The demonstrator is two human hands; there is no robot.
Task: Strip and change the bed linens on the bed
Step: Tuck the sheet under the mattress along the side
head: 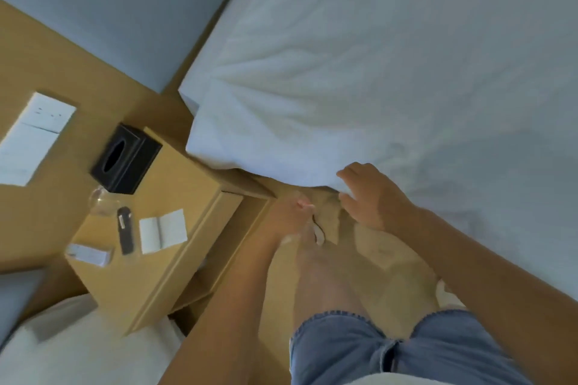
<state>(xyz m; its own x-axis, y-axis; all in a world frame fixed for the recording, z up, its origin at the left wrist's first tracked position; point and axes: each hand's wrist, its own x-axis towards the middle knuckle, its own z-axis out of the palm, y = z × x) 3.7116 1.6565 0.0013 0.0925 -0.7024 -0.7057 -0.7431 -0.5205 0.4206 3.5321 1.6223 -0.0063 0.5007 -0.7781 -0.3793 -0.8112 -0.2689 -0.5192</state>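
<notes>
Sheet (312, 87) is lying on the bed (516, 228); right hand (372, 197) is grasping its edge by the corner. Left hand (291, 216): grip blurred, cannot tell. Risk: a hard pull sweeping the glass (101, 200) off the nearby counter (175, 184).

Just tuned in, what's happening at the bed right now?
A person stands at the corner of the bed, next to the nightstand. The right hand holds the hanging edge of the white sheet, which covers the mattress. The left hand is just below that edge, too blurred to tell whether it holds anything.
</notes>
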